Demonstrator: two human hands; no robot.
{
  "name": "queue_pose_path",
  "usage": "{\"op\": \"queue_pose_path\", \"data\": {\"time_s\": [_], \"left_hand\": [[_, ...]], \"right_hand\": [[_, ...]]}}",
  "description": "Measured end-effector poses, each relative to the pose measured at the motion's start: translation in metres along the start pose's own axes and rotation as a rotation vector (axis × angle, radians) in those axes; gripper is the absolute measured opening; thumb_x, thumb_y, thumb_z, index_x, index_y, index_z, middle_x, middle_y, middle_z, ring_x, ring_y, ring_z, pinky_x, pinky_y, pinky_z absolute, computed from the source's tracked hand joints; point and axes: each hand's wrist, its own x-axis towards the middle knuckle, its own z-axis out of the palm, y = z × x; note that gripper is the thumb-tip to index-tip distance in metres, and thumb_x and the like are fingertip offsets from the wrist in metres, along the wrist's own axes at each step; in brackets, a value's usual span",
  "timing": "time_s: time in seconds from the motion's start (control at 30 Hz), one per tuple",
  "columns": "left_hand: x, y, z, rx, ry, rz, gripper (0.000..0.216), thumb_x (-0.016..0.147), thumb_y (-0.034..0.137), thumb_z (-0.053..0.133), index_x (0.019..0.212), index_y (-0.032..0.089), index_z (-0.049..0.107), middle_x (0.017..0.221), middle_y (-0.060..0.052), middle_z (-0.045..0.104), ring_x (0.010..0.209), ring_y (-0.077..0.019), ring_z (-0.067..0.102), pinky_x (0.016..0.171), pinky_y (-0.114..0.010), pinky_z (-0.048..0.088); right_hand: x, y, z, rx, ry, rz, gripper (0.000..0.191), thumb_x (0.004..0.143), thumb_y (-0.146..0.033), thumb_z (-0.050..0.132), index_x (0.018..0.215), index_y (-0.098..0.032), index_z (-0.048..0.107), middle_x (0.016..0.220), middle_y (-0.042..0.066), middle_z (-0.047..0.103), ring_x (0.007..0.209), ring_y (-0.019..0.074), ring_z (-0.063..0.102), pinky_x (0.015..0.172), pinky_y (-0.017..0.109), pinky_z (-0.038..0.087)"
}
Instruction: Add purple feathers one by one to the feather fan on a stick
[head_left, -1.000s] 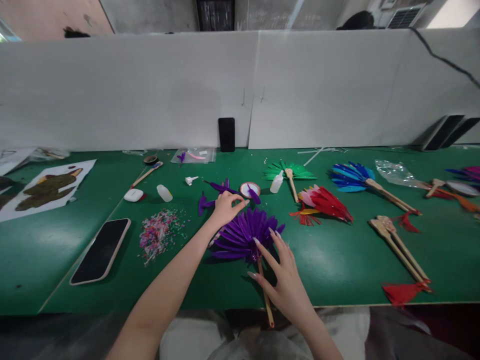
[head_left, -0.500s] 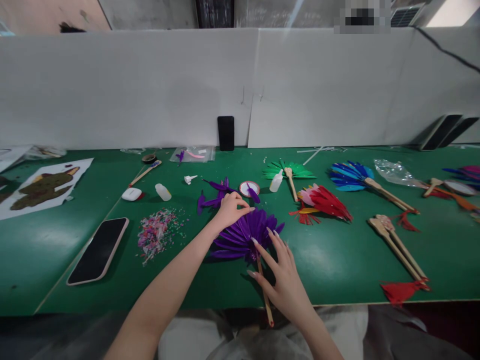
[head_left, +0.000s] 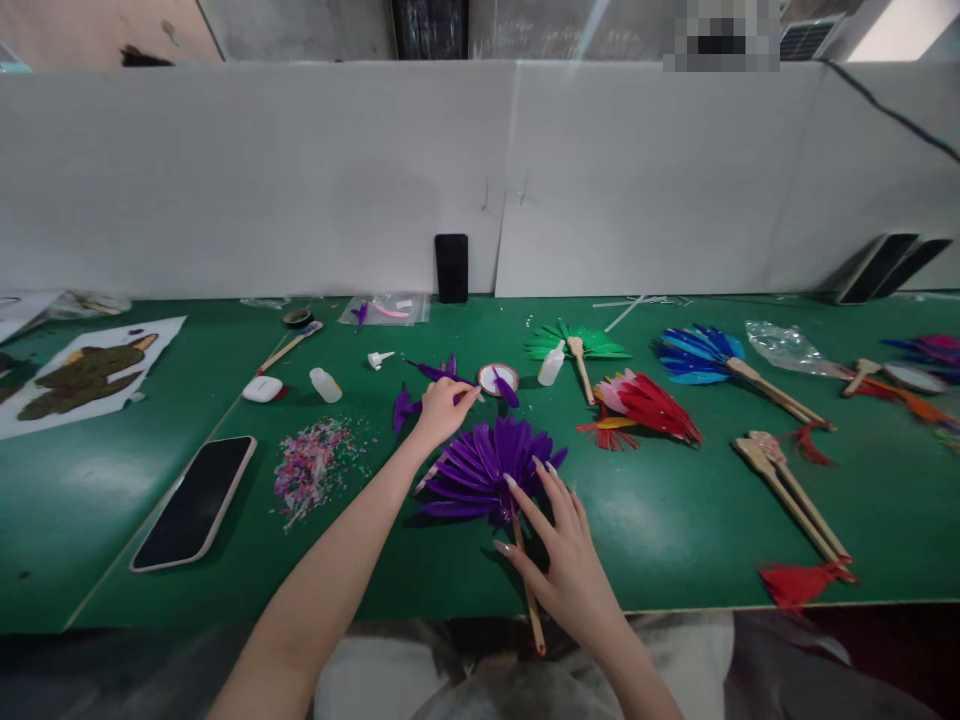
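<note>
A purple feather fan [head_left: 480,475] lies flat on the table in front of me, its feathers spread and its wooden handle [head_left: 534,610] pointing toward me. My right hand [head_left: 566,545] rests over the fan's right side with its fingers spread, fingertips on the feathers near the handle's top. Beyond the fan's upper left edge is my left hand [head_left: 444,408], thumb and fingers pinched together; what lies between them, if anything, is hidden. Just behind it are loose purple feathers [head_left: 405,408]. A small white dish [head_left: 489,380] with a purple feather across it sits close to those fingertips.
Beads or sequins [head_left: 311,465] are heaped left of the fan, near a phone [head_left: 196,505]. White bottles [head_left: 326,385] stand or lie about. Green [head_left: 600,342], red [head_left: 656,408] and blue [head_left: 697,355] feather fans and bare wooden handles [head_left: 795,500] lie to the right.
My left hand has moved off the fan's top feathers, leftward and slightly away from me, toward the loose feathers. My right hand has stayed on the fan.
</note>
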Motion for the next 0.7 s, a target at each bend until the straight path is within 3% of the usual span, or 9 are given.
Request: {"op": "queue_pose_path", "data": {"time_s": [0.17, 0.33, 0.4, 0.5, 0.57, 0.7], "left_hand": [[0.010, 0.001, -0.006, 0.043, -0.018, 0.117, 0.021, 0.086, 0.022, 0.058, 0.104, 0.021, 0.068, 0.085, -0.004, 0.061, 0.084, -0.0200, 0.055, 0.088, -0.037, 0.038], [0.031, 0.020, 0.002, 0.093, -0.121, 0.317, 0.045, 0.078, 0.008, 0.062, 0.119, 0.027, 0.063, 0.108, -0.007, 0.057, 0.102, -0.0231, 0.050, 0.094, -0.037, 0.037], [0.040, 0.027, 0.007, 0.100, -0.173, 0.389, 0.043, 0.076, 0.008, 0.065, 0.114, 0.029, 0.066, 0.110, -0.006, 0.057, 0.104, -0.0229, 0.050, 0.094, -0.037, 0.038], [0.047, 0.033, 0.011, 0.099, -0.202, 0.440, 0.022, 0.075, 0.012, 0.069, 0.090, 0.026, 0.074, 0.106, -0.005, 0.058, 0.102, -0.0227, 0.051, 0.093, -0.037, 0.039], [0.047, 0.036, 0.010, 0.083, -0.174, 0.446, 0.014, 0.077, 0.014, 0.067, 0.083, 0.025, 0.075, 0.104, -0.006, 0.059, 0.100, -0.0222, 0.052, 0.094, -0.038, 0.040], [0.042, 0.049, -0.008, -0.014, -0.005, 0.419, 0.022, 0.086, 0.015, 0.057, 0.096, 0.026, 0.073, 0.109, -0.006, 0.061, 0.104, -0.0217, 0.050, 0.097, -0.041, 0.037]], "right_hand": [[0.000, 0.000, 0.001, 0.025, 0.014, 0.016, 0.065, 0.092, -0.039, 0.050, 0.150, -0.030, 0.021, 0.158, 0.008, 0.013, 0.144, 0.0318, 0.016, 0.110, 0.059, 0.026], [-0.001, 0.000, -0.001, 0.096, 0.027, 0.040, 0.069, 0.091, -0.037, 0.053, 0.150, -0.031, 0.019, 0.158, 0.007, 0.012, 0.144, 0.0311, 0.015, 0.111, 0.056, 0.029], [-0.001, 0.000, -0.002, 0.126, 0.034, 0.055, 0.069, 0.090, -0.036, 0.054, 0.150, -0.031, 0.019, 0.158, 0.007, 0.011, 0.144, 0.0304, 0.014, 0.111, 0.053, 0.031], [-0.002, -0.001, -0.003, 0.161, 0.055, 0.066, 0.069, 0.089, -0.036, 0.055, 0.150, -0.030, 0.022, 0.158, 0.008, 0.012, 0.144, 0.0309, 0.015, 0.110, 0.053, 0.032], [-0.003, -0.001, -0.003, 0.191, 0.069, 0.066, 0.069, 0.089, -0.036, 0.057, 0.149, -0.030, 0.024, 0.157, 0.008, 0.014, 0.144, 0.0315, 0.016, 0.110, 0.053, 0.031], [-0.005, -0.002, -0.006, 0.310, 0.128, 0.076, 0.064, 0.089, -0.033, 0.057, 0.147, -0.029, 0.030, 0.155, 0.010, 0.020, 0.143, 0.0307, 0.021, 0.110, 0.052, 0.033]]}}
